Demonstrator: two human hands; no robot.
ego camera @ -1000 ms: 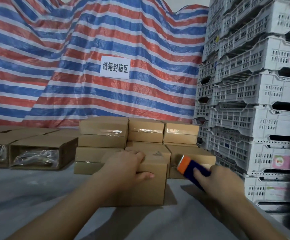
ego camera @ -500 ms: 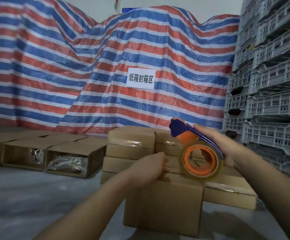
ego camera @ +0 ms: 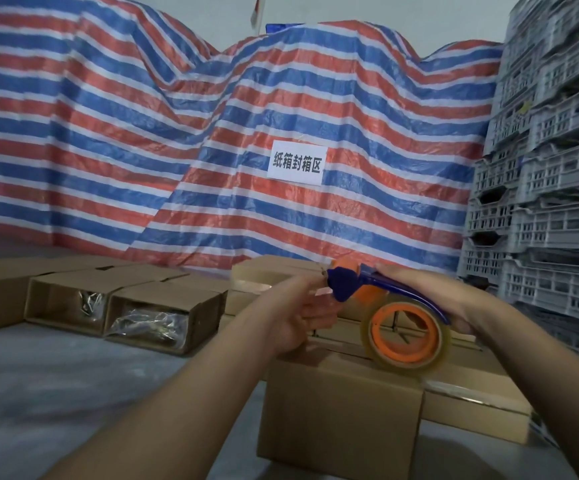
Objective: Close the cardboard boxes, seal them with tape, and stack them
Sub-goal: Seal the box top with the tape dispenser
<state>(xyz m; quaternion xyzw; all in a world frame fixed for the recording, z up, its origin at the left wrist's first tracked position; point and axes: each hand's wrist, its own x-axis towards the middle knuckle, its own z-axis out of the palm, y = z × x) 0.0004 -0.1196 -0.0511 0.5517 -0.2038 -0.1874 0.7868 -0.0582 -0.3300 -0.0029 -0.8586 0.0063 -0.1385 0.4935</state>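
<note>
right hand point(ego camera: 430, 296) grips the tape dispenser point(ego camera: 388, 317) above the box point(ego camera: 340, 410) at 6 o'clock; left hand point(ego camera: 302, 317) fingers seemingly pinching its tape end

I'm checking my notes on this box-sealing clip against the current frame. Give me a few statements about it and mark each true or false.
1. The right hand grips the tape dispenser. True.
2. The left hand lies flat on the floor. False: it is raised at the dispenser's front end, fingers reaching for the tape there.
3. The tape roll's core is orange. True.
4. The two boxes on the left are taped shut. False: their facing ends are open, with plastic-wrapped contents showing.
5. The white sign hangs on the crates. False: it is on the striped tarp; the grey crates stand stacked to the right.
</note>
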